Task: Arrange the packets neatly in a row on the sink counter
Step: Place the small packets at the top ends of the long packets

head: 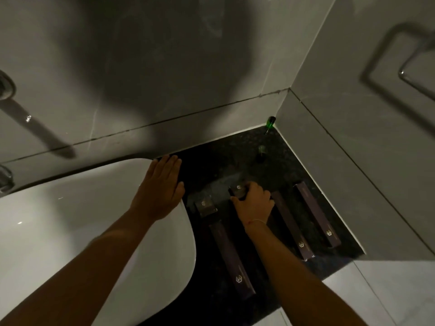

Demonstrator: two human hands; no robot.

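Observation:
Several dark purple packets lie on the black speckled sink counter [240, 147]. A long packet [231, 257] lies at the left, with a small square packet [206, 205] just beyond its far end. Two more long packets [293, 228] [317, 214] lie side by side at the right. My right hand [253, 202] is closed around another small packet [239, 189] in the middle, its logo end showing past my fingers. My left hand [160, 187] rests flat, fingers together, on the rim of the white sink [70, 220], holding nothing.
A small green bottle [270, 122] stands in the far corner where the grey tiled walls meet. A dim round object [261, 152] sits on the counter before it. A towel ring [414, 74] hangs on the right wall. A tap [6, 87] shows at the far left.

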